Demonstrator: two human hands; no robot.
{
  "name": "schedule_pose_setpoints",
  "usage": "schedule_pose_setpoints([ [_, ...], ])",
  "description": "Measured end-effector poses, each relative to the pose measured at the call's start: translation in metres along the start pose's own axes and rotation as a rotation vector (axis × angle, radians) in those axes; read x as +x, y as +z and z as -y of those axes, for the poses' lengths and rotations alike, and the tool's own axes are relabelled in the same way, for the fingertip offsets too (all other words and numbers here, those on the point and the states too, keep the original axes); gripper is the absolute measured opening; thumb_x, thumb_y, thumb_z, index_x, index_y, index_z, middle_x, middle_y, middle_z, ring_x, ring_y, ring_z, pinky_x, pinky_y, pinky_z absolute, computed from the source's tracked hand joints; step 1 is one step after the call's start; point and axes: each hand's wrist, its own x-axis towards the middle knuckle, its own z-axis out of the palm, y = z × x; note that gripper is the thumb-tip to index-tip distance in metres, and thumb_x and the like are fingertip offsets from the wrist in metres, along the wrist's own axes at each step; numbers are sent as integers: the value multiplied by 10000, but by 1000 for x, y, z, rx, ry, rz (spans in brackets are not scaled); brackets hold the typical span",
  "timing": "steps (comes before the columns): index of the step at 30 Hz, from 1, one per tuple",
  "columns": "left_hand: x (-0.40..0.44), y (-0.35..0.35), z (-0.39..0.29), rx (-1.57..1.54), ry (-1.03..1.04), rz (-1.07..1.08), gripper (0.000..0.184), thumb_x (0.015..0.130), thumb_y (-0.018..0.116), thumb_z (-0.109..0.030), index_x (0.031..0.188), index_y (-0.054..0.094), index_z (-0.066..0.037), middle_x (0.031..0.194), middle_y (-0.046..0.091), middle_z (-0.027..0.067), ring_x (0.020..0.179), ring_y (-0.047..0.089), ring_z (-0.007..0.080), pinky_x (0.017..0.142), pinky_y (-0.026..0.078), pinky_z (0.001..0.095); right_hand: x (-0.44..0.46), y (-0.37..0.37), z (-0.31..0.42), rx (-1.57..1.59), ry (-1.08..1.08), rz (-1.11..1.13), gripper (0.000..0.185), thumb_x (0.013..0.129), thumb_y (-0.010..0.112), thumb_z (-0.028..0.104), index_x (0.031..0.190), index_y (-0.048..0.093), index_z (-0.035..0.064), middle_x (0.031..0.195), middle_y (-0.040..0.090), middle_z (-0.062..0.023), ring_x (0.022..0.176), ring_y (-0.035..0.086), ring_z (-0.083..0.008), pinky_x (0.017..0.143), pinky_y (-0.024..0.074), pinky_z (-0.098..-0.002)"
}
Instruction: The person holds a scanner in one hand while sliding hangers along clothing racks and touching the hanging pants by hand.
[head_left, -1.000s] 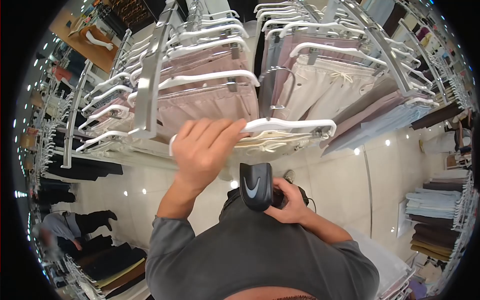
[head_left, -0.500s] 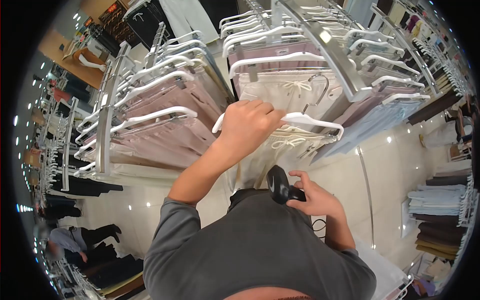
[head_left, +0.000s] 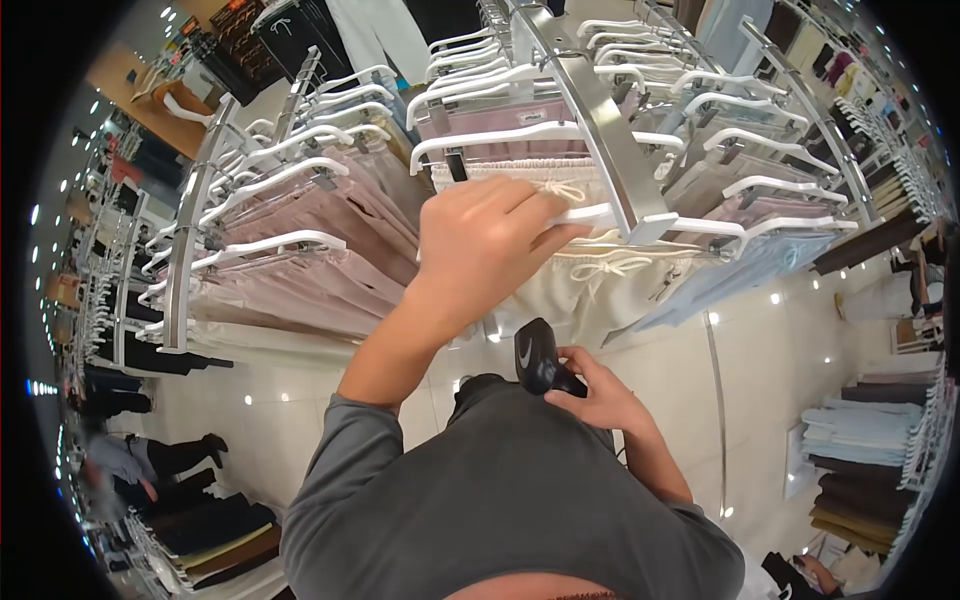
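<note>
My left hand (head_left: 487, 243) is closed round a white hanger (head_left: 588, 215) at the front end of a metal rail (head_left: 605, 135). Cream trousers (head_left: 570, 290) with a tied drawstring hang from this hanger. Its hook is hidden behind the rail's end. Lower down, close to my body, my right hand (head_left: 600, 392) grips a black handheld scanner (head_left: 540, 358) by its handle. Behind my left hand, another white hanger (head_left: 510, 136) carries cream trousers with a gathered waistband.
Pink trousers (head_left: 300, 285) hang on a rail to the left, and light blue ones (head_left: 750, 275) to the right. Folded clothes (head_left: 860, 430) are stacked at the far right. A person (head_left: 135, 462) is at the lower left, beside more hanging clothes.
My left hand has brought the hanger with the cream trousers up to the rail's end, over the last second moving it away from the pink trousers. The scanner stays in my right hand, low down.
</note>
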Motion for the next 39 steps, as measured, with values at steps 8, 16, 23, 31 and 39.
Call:
schedule_pose_setpoints([
  [8,-22,-13,7,56,-102,37,251,687,925,-265,846,786,-130,704,662,7,576,618,192,519,458,319,20,6,-6,-64,55,51,632,892,806,215,1399,514,-24,1229,686,-221,1189,661,-314,1041,490,-412],
  [16,-33,-19,19,95,-59,114,246,726,895,-247,897,762,-130,749,645,-7,669,623,183,586,471,323,33,35,9,-97,79,7,588,887,808,216,1356,557,-35,1200,699,-234,1124,691,-326,1012,517,-410],
  [23,-69,-69,36,3,-73,-20,290,752,831,-100,1031,754,-100,988,669,59,934,633,288,821,512,413,57,95,15,18,-44,15,564,883,820,190,1342,570,-22,1168,716,-199,1096,686,-271,1009,513,-393],
  [31,-209,-169,107,161,-302,-221,312,779,694,73,1073,737,-21,1049,683,133,974,641,323,903,514,435,98,168,39,33,-42,67,577,881,839,195,1352,576,-8,1200,719,-142,1127,671,-225,1029,499,-376],
  [39,-235,-252,196,358,-402,-323,350,840,718,5,1187,672,-4,1143,675,167,1080,621,348,965,467,430,135,245,67,160,-112,81,543,901,808,116,1363,556,-14,1217,717,-104,1157,665,-185,1068,458,-348],
])
